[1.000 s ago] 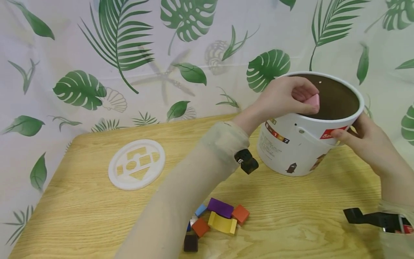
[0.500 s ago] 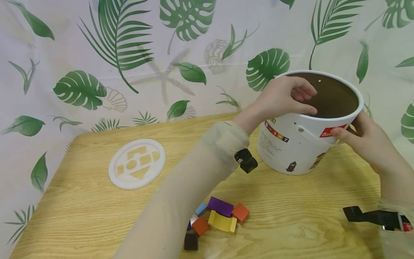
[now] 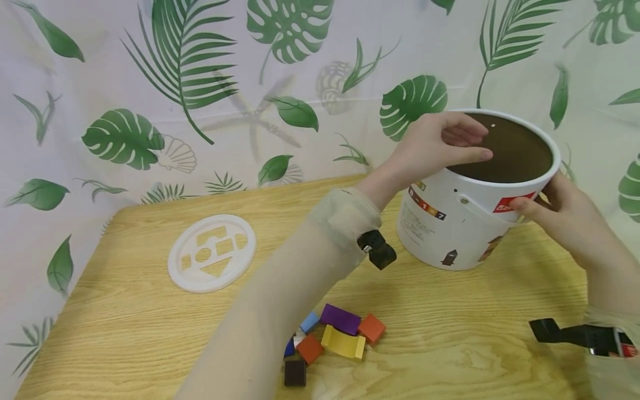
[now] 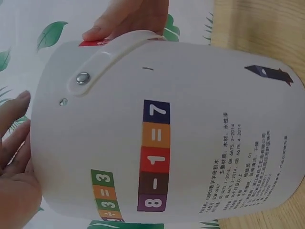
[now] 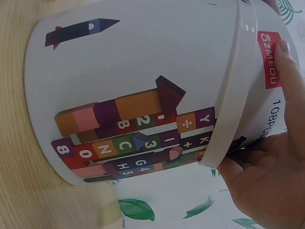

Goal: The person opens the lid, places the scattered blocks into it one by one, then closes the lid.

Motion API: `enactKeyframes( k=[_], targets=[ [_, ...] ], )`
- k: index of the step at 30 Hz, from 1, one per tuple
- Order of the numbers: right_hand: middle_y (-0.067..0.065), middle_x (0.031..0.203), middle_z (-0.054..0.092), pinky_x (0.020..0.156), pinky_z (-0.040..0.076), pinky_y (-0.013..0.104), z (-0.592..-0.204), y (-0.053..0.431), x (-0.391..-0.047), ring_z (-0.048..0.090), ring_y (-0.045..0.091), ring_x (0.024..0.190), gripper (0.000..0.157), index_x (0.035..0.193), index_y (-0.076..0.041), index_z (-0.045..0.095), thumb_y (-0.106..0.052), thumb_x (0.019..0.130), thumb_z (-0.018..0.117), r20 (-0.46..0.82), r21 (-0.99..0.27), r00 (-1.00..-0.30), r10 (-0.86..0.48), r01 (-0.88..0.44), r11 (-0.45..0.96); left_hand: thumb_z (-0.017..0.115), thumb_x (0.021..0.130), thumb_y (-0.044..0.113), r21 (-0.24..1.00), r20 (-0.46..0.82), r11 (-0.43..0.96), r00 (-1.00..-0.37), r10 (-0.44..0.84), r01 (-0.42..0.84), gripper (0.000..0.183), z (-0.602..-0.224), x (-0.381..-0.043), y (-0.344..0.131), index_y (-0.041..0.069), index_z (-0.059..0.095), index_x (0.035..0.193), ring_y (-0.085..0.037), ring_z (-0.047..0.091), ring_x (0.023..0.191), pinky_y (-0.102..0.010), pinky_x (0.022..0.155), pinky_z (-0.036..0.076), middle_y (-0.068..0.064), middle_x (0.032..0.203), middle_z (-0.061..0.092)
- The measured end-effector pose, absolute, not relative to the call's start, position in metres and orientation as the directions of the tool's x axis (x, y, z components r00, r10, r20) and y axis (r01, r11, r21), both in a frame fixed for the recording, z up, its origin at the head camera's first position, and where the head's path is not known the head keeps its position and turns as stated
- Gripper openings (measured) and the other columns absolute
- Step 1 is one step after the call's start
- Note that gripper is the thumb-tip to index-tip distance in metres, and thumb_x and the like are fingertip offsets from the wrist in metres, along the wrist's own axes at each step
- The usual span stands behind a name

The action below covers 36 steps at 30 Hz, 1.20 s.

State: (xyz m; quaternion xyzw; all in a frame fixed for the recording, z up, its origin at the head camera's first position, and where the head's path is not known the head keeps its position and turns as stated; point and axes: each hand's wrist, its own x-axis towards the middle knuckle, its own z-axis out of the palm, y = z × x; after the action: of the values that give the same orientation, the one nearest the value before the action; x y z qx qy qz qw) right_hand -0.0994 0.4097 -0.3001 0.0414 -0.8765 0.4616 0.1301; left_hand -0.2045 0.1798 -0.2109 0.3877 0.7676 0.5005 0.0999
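Bucket (image 3: 457,233) clasped on the table (image 3: 450,344), toward three o'clock.
In the head view, the bucket is held by the right grip (image 3: 565,219), thumb in front, at the rim's four o'clock; the left grip (image 3: 445,141) is held loosely spread at nine. Coloured blocks (image 3: 343,343) are laid toward six, a cut-out disc (image 3: 185,281) toward eight. In the left wrist view, the left grip is seen at eight. In the right wrist view, a red label (image 5: 269,62) is pressed by the right thumb (image 5: 290,69) at two.

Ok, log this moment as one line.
left hand at bucket mouth, nothing visible held | right hand grips bucket | blocks on table | white cut-out disc on table
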Motion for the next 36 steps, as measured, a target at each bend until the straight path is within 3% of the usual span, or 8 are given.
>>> enactKeyframes(
  k=[3,8,13,17,28,36],
  targets=[
    [0.005,0.153,0.026,0.1,0.026,0.008,-0.3,0.41,-0.1,0.023,0.013,0.138,0.07,0.153,-0.028,0.021,-0.009,0.096,0.057,0.272,-0.793,-0.961,0.036,-0.203,0.575,0.077,0.082,0.017,0.889,0.271,0.114,-0.71,0.65,0.443,0.037,-0.207,-0.201,0.171,0.009,0.064,0.116,0.002,0.058,0.093,-0.008,0.081,0.043,0.005,0.107,0.065],
    [0.004,0.153,0.026,0.107,0.023,0.017,-0.3,0.409,-0.099,0.022,0.014,0.139,0.07,0.153,-0.029,0.02,-0.01,0.096,0.057,0.268,-0.795,-0.963,0.037,-0.199,0.574,0.075,0.084,0.013,0.907,0.323,0.023,-0.731,0.602,0.42,0.035,-0.206,-0.202,0.144,0.006,0.064,0.117,-0.004,0.061,0.095,-0.012,0.083,0.046,0.0,0.109,0.066],
    [0.004,0.149,0.029,0.099,0.026,0.005,-0.299,0.409,-0.1,0.025,0.011,0.135,0.07,0.152,-0.025,0.023,-0.007,0.095,0.059,0.286,-0.799,-0.958,0.029,-0.221,0.56,0.076,0.083,0.012,0.92,0.314,0.018,-0.765,0.562,0.391,0.029,-0.228,-0.207,0.112,0.005,0.067,0.11,-0.01,0.063,0.091,-0.019,0.081,0.05,-0.003,0.103,0.067],
    [0.004,0.148,0.031,0.097,0.027,0.004,-0.299,0.408,-0.101,0.027,0.01,0.133,0.069,0.152,-0.024,0.025,-0.005,0.094,0.059,0.296,-0.802,-0.955,0.027,-0.233,0.551,0.076,0.083,0.011,0.931,0.295,0.018,-0.781,0.55,0.365,0.026,-0.257,-0.213,0.094,0.004,0.068,0.107,-0.014,0.064,0.089,-0.023,0.081,0.052,-0.006,0.1,0.068],
    [0.004,0.15,0.029,0.097,0.027,0.004,-0.301,0.409,-0.101,0.026,0.012,0.135,0.071,0.152,-0.025,0.023,-0.005,0.094,0.058,0.3,-0.801,-0.954,0.027,-0.236,0.551,0.077,0.082,0.017,0.915,0.133,0.198,-0.726,0.675,0.352,0.027,-0.335,-0.218,0.08,0.005,0.069,0.105,-0.014,0.063,0.086,-0.024,0.075,0.052,-0.003,0.094,0.068],
    [0.005,0.152,0.028,0.098,0.027,0.006,-0.301,0.41,-0.1,0.024,0.014,0.138,0.071,0.152,-0.027,0.022,-0.007,0.095,0.059,0.281,-0.797,-0.959,0.042,-0.209,0.567,0.077,0.082,0.017,0.893,0.048,0.276,-0.683,0.729,0.357,0.04,-0.362,-0.216,0.08,0.001,0.065,0.116,-0.014,0.06,0.09,-0.021,0.078,0.05,-0.015,0.105,0.065]
  ],
)
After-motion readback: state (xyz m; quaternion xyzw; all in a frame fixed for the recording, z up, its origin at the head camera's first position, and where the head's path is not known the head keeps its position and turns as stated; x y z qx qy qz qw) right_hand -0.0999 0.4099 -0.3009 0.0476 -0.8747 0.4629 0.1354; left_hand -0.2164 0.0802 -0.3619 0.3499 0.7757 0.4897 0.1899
